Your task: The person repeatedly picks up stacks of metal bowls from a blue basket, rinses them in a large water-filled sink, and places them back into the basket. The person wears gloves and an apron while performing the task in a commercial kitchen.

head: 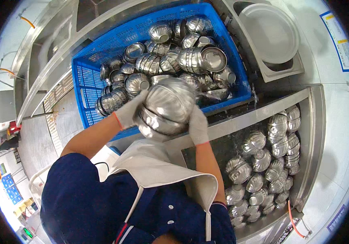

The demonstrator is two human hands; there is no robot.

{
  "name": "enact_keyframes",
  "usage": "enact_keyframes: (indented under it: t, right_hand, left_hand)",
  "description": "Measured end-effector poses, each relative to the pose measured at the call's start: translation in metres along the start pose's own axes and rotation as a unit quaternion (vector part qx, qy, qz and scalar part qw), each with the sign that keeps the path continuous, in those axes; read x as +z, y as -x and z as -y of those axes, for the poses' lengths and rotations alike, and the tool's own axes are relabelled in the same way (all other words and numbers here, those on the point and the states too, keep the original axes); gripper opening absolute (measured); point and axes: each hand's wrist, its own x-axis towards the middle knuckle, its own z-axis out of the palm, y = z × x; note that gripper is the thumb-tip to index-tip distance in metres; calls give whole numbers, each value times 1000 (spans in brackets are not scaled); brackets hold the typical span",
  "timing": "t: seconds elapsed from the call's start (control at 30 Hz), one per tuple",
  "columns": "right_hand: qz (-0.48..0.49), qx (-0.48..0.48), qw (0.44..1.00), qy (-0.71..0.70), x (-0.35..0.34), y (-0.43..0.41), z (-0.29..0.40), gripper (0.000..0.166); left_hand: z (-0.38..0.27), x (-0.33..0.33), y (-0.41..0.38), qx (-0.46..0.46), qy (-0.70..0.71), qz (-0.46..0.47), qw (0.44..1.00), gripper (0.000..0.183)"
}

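Note:
Between my two gloved hands is a group of fluted stainless steel bowls (169, 102), blurred by motion and lifted in front of my apron. My left hand (133, 110), in a white knit glove with an orange cuff, grips its left side. On the other side my right hand (198, 125), gloved the same way, holds the bowls. Just beyond them lies a blue perforated plastic basket (113, 41) heaped with metal bowls (153, 62), some nested in stacks and some lying singly. How many bowls I hold is hard to tell.
On my right a stainless steel sink (310, 146) holds many more fluted bowls (261, 161). A round white lid or tray (269, 33) rests on a metal container at the upper right. Steel counters with raised edges (55, 52) run along the upper left, above a tiled floor (35, 134).

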Motion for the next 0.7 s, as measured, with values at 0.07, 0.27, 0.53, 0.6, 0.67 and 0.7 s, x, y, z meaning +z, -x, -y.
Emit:
enact_keyframes:
  t: [0.07,0.27,0.53,0.6,0.67,0.7]
  right_hand:
    - [-6,-13,974,226,31,-1,2,49]
    - [-187,8,981,56,-32,53,25,43]
    - [-462,168,866,97,-185,269,-105,36]
    - [-490,159,835,-192,-195,312,-155,36]
    - [-415,62,806,-417,-191,318,-190,35]
    - [-381,9,805,-454,-205,325,-218,34]
  left_hand:
    - [-11,-60,-20,-41,-102,-149,983,60]
    - [35,-198,-138,-33,-601,-445,663,88]
    - [14,-67,-175,229,-593,-366,680,88]
    - [32,16,-158,395,-436,-140,796,56]
    - [53,105,-128,284,-392,12,875,42]
    - [74,150,-116,177,-368,74,910,38]
